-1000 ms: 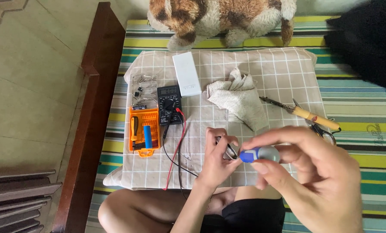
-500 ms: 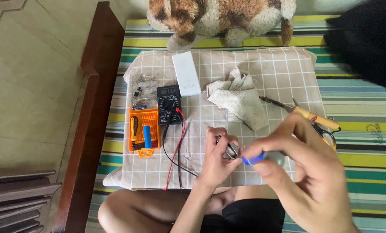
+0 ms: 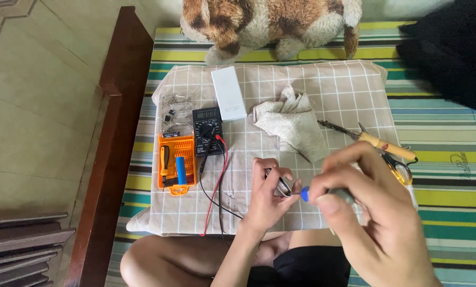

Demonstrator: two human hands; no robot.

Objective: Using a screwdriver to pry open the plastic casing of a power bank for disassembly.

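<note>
Head camera is looking down at a person who is sitting at the near edge of a checked cloth (image 3: 323,95), with a bare knee (image 3: 158,260) showing at the bottom. Nearest, the right hand (image 3: 376,218) is pinching a small screwdriver with a blue tip (image 3: 323,195) between thumb and fingers, and it is pointing the tip to the left. Just beside it, the left hand (image 3: 267,196) is closing its fingers around a small metal part (image 3: 281,186), and the blue tip is almost touching this part. Red and black test leads (image 3: 216,186) are lying left of the hands and are running up to a black multimeter (image 3: 207,130). An orange bit case (image 3: 177,162) is lying left of the multimeter. A crumpled rag (image 3: 294,125) is resting in the middle, and a soldering iron (image 3: 371,139) with yellow scissors (image 3: 400,165) is lying on the right. Farther away, a white box (image 3: 228,93) is lying, and a brown and white plush toy (image 3: 270,24) is sitting at the far edge.
</note>
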